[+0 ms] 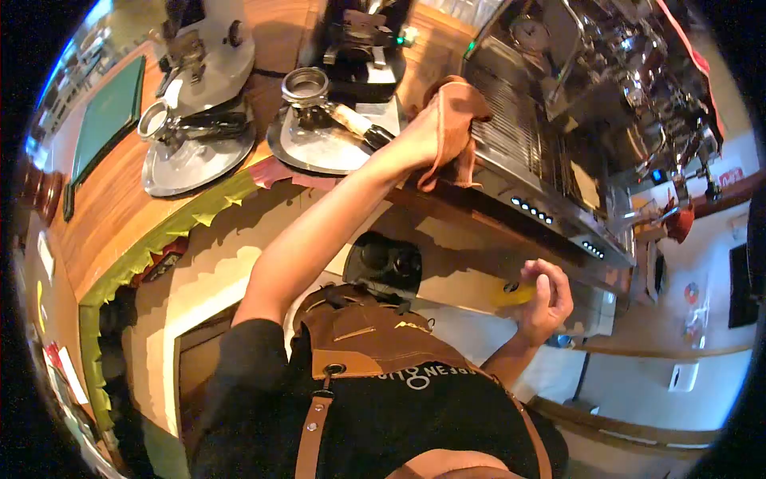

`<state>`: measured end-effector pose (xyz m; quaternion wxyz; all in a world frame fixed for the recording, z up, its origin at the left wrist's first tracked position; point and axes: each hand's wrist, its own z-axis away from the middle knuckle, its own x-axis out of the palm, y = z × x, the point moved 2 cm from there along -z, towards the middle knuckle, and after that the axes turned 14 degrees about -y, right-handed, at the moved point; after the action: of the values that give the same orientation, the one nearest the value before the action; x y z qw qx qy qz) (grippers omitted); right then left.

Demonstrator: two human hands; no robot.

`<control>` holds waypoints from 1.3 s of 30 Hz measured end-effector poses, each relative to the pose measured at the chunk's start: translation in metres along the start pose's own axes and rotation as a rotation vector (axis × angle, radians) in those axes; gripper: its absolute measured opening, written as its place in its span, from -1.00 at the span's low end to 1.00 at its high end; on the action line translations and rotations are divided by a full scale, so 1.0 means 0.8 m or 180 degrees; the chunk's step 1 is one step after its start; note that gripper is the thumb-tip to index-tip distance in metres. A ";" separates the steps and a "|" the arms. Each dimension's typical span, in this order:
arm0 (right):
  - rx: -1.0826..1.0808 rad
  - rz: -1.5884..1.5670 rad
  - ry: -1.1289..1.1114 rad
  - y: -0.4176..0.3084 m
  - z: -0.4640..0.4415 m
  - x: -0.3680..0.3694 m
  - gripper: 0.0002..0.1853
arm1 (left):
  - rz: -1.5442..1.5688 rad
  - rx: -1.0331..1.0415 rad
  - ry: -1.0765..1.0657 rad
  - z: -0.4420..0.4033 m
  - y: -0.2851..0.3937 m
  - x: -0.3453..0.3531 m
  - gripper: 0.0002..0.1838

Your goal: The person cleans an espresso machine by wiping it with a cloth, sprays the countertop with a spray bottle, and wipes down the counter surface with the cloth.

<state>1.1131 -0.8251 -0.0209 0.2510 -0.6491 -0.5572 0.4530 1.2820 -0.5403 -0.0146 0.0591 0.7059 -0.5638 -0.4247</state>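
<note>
An orange-brown cloth (459, 128) is in my left hand (424, 137), at the counter edge beside the espresso machine's ribbed drip tray (511, 120). The cloth covers most of the fingers and drapes down over the edge. My right hand (546, 303) is raised in front of the machine's lower front, fingers curled loosely and apart, with nothing in it. Left of the cloth, a portafilter (305, 86) with a pale handle rests above a metal tray (319, 148). Another portafilter (155, 120) with a dark handle lies over a second metal tray (191, 164).
A dark grinder (363, 52) stands behind the first metal tray, and another device (185, 56) is further left. A green mat (110, 116) lies on the wooden counter (96, 231). Lit buttons (531, 210) line the machine's front. Yellow-green trim (187, 223) edges the counter.
</note>
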 end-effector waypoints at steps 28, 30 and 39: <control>-0.0083 0.0622 -0.0173 -0.011 -0.022 -0.011 -0.79 | 0.0816 -0.1648 0.0218 -0.101 -0.122 0.043 -0.58; -0.0167 0.0493 -0.0168 -0.002 -0.015 -0.026 -0.81 | 0.1016 -0.1504 0.0516 -0.148 -0.151 0.040 -0.59; 0.0773 0.0927 0.1080 -0.028 0.076 -0.085 -0.81 | 0.0956 -0.0092 0.1570 -0.395 -0.153 -0.065 -0.64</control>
<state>1.0514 -0.8947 -0.0096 0.3491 -0.7544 -0.3493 0.4325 1.5838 -0.5772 0.1438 0.2668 0.6955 -0.6245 -0.2346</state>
